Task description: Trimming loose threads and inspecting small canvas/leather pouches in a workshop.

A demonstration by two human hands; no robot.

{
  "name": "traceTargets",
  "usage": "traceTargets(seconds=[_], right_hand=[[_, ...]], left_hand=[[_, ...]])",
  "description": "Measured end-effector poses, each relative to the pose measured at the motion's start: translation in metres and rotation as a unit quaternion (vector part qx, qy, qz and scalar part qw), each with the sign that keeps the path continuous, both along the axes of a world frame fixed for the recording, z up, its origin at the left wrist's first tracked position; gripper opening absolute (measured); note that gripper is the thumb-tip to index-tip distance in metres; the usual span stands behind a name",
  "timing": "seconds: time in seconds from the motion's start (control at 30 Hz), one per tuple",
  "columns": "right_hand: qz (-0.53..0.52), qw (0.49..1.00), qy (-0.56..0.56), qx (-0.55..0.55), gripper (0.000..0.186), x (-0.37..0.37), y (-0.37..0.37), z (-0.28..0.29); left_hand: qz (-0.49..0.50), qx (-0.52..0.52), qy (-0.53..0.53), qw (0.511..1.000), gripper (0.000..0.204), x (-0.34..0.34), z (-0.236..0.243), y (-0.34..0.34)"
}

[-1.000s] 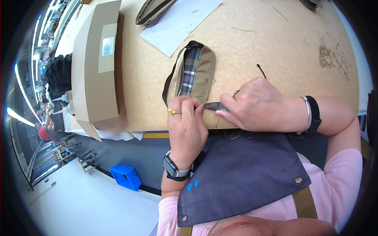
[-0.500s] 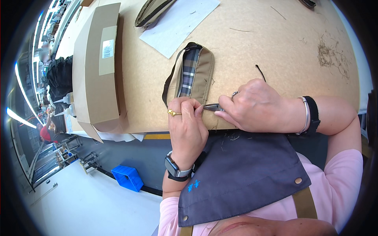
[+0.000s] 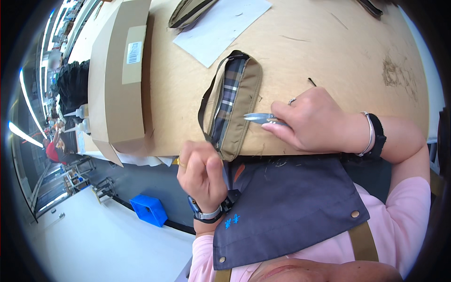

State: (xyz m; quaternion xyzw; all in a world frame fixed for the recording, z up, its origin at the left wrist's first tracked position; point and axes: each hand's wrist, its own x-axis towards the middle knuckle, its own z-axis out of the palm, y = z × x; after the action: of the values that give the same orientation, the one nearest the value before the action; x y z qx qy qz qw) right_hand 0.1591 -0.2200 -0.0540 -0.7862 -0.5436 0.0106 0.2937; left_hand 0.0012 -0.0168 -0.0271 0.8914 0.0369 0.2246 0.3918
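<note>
A long tan zip pouch point(image 3: 244, 105) lies on the table in front of me, unzipped, its plaid lining point(image 3: 229, 96) showing. Along its left side runs a dark strap point(image 3: 204, 105). My left hand point(image 3: 203, 171) is at the pouch's near end, fingers curled closed; whatever they may pinch is hidden. My right hand point(image 3: 312, 121) grips a pair of metal thread snips point(image 3: 258, 117). The snips' blades point left, above the pouch's right side, and look slightly parted.
A cardboard box point(image 3: 115, 89) stands on the left of the table point(image 3: 324, 61). White paper point(image 3: 221, 35) and another tan pouch point(image 3: 190, 13) lie at the back. Thread scraps point(image 3: 399, 77) are heaped at the far right. Beyond the table's near edge sits a blue crate point(image 3: 149, 210).
My left hand has drawn down and left from the pouch's edge, its fingers curling. The snips have come away from that hand and risen slightly. More of the pouch's near end shows.
</note>
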Motion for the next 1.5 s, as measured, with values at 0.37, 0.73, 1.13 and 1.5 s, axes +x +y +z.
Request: traceTargets(seconds=[0.37, 0.73, 1.13, 1.5], right_hand=[[-0.002, 0.999, 0.053, -0.004, 0.039, 0.007, -0.004, 0.005], [-0.015, 0.998, 0.035, 0.053, 0.033, 0.017, -0.011, 0.022], [-0.031, 0.998, 0.045, 0.034, 0.034, 0.021, -0.007, 0.016], [-0.071, 0.997, 0.034, 0.011, 0.036, 0.024, -0.007, 0.016]], left_hand=[[-0.001, 0.262, 0.038, 0.964, 0.047, -0.023, -0.038, 0.005], [-0.011, 0.047, -0.054, 0.997, 0.012, -0.019, -0.001, 0.013], [0.170, 0.170, 0.040, 0.970, 0.041, 0.014, -0.014, 0.000], [-0.043, 0.137, 0.015, 0.990, 0.016, 0.067, -0.018, -0.019]])
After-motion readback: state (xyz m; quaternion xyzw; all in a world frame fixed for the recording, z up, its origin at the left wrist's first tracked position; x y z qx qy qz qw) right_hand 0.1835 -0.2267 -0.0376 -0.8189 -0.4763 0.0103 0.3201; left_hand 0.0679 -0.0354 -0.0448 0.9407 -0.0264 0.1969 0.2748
